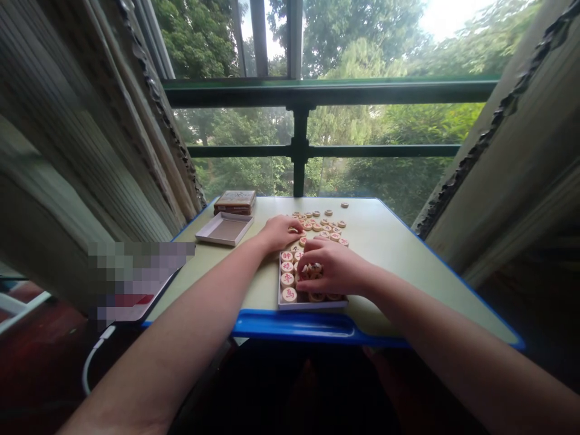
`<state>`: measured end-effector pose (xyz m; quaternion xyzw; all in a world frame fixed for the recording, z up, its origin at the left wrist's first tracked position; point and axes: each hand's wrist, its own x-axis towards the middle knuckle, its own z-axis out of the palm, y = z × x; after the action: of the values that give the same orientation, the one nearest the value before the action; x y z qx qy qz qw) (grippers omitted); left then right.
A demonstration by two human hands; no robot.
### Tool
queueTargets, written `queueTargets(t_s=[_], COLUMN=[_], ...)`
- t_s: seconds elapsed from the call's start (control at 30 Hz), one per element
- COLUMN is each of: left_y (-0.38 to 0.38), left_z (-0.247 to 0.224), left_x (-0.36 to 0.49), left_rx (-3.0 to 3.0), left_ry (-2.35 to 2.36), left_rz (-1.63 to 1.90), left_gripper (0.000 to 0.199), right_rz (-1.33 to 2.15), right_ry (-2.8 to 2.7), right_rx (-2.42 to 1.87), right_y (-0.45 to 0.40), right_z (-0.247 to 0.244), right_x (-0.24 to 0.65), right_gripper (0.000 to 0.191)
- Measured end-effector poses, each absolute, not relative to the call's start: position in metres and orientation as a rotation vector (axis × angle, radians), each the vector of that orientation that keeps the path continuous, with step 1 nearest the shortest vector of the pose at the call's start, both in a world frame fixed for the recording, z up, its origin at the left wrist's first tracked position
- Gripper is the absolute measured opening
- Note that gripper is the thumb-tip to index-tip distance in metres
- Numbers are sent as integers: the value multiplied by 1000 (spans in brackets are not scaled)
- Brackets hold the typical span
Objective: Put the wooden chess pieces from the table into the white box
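Trees [362,127] rose past the bench [385,229]; discs [289,295] lay in and beyond a box [312,306], likely light, rigid, best rim-pinched. Left hand [277,232] and right hand [338,266] curled over some; I couldn't tell their hold.

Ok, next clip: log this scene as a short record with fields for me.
left hand: fingers at the near-left edge of the loose discs; grip unclear
right hand: over the open box, fingers down among its discs; grip unclear
box contents: round discs, red characters readable down the left column
loose discs: scattered beyond the box, one farthest off near the window
left side of table: shallow tray, stacked boxes behind it
hidden: part of the box, under the right hand
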<state>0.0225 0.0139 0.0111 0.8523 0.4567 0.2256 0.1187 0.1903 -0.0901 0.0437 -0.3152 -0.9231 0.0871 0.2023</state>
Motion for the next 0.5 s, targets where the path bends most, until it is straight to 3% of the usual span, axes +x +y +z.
queueTargets(t_s=[0.5], left_y=[14], left_z=[12], left_x=[22], left_rx=[2481], left_ry=[1336], left_rz=[666], left_gripper=[19], right_rz=[346], right_ry=[-2610], right_rx=[-786], right_y=[-90], right_z=[48], right_x=[193], right_gripper=[7])
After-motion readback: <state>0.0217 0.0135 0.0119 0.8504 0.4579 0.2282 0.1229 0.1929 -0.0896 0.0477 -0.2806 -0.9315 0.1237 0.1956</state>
